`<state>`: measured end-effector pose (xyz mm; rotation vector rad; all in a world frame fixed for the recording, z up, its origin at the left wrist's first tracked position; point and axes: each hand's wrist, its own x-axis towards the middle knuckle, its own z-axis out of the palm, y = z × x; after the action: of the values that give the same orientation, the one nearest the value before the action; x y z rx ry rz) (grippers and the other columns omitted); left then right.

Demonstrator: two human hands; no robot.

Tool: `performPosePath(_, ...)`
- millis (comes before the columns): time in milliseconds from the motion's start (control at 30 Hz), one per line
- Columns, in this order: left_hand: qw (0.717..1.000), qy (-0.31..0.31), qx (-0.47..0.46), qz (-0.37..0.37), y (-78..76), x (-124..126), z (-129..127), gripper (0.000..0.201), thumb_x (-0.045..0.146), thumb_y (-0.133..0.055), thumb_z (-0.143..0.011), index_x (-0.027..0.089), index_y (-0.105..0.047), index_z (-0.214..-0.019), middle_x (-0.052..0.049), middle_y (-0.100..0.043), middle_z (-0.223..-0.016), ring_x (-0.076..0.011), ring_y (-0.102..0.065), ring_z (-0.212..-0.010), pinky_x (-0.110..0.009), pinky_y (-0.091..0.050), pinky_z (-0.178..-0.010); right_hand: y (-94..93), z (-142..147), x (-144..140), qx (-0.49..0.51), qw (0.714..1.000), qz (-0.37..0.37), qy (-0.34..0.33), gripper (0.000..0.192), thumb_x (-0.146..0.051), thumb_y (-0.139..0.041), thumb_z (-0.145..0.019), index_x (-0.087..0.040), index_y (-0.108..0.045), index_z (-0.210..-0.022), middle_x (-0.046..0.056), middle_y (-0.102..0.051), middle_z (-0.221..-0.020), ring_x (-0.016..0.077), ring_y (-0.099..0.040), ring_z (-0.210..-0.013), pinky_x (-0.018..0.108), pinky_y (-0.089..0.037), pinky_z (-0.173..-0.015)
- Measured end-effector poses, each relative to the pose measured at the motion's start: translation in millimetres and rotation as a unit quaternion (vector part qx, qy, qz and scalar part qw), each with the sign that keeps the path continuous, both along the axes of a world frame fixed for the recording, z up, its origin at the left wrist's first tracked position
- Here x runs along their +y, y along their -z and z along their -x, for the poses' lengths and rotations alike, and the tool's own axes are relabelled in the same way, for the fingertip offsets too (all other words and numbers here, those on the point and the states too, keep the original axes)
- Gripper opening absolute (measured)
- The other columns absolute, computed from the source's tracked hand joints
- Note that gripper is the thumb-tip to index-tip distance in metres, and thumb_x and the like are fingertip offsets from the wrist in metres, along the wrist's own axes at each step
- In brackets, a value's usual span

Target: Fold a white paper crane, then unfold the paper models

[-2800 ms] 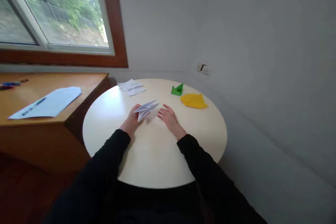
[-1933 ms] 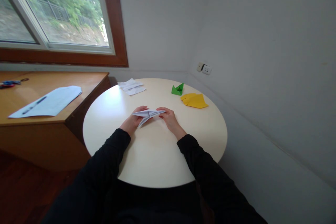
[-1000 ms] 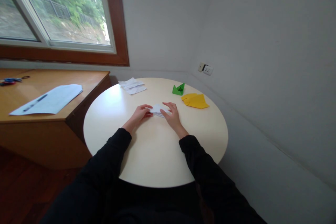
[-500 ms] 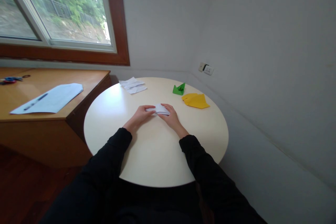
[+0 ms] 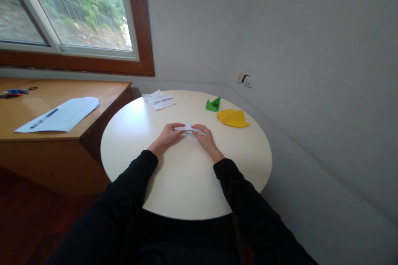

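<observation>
The white fold (image 5: 188, 128) lies flat on the round desk (image 5: 186, 182), its long axis running left to right between the two hands. The left hand (image 5: 168, 133) presses its left end, the right hand (image 5: 204, 137) its right end, fingertips down on the paper rather than clamped around it; both sit equally near. The fingers cover much of the fold, so its shape is hard to read. Beyond the fold to the right lie a green fold (image 5: 213, 104) and a yellow fold (image 5: 233, 118); beyond to the left, white sheets (image 5: 158, 99).
</observation>
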<state>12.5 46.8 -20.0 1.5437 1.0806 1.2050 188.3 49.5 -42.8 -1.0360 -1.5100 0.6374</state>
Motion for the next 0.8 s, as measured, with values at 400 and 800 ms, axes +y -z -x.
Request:
performPosePath(400,0.998,-0.012,0.041,-0.049,5.7,7,1,0.029,0.040,-0.064,-0.068,0.012,-0.071,-0.071,-0.004,-0.066,-0.064,-0.0154,-0.054,-0.061,-0.025,-0.038,-0.059,5.4,1,5,0.053,0.998,0.042,-0.001,0.018,-0.032,-0.069,-0.064,-0.020,-0.071,-0.076,0.006,-0.068,-0.097,0.0233,-0.059,-0.097,0.041,-0.041,-0.094)
performPosePath(800,0.993,-0.044,0.071,-0.087,11.2,14,2,0.029,0.038,-0.058,-0.073,0.012,-0.071,-0.072,-0.005,-0.069,-0.067,-0.0171,-0.056,-0.063,-0.026,-0.040,-0.061,2.5,-1,2,0.050,0.998,0.032,0.005,0.016,-0.027,-0.065,-0.068,-0.021,-0.071,-0.081,0.005,-0.066,-0.094,0.0213,-0.059,-0.092,0.036,-0.044,-0.089)
